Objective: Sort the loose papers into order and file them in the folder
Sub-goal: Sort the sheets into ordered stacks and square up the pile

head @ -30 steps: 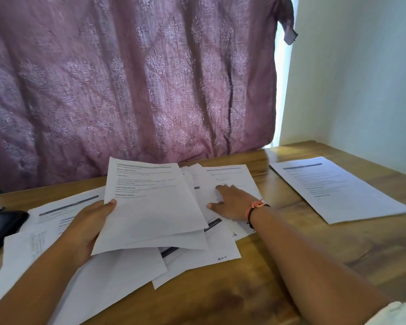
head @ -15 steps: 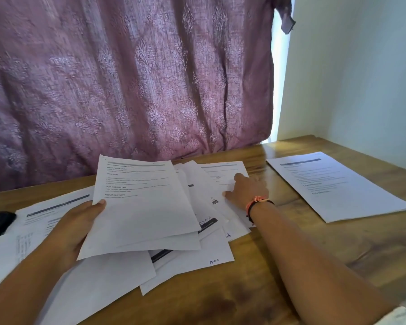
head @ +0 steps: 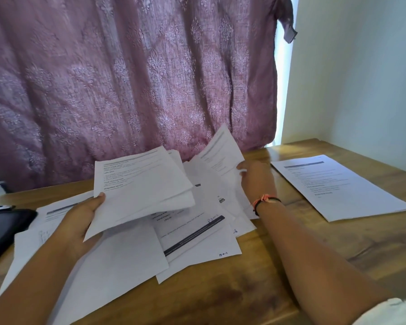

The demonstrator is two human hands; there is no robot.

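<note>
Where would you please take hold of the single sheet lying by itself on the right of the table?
The single sheet lies flat on the table, apart from the pile. So probably take its near corner, coming from the person's side: a fingertip lifts that corner, then thumb and finger pinch it.

head cam | wide-angle, single view | faces forward and down across table (head: 291, 285) toward curtain (head: 127, 90) | close over papers (head: 197, 245)

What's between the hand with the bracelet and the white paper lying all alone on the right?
Only bare brown wooden table, seen in the head view, separates the right hand from that lone white printed sheet.
</note>
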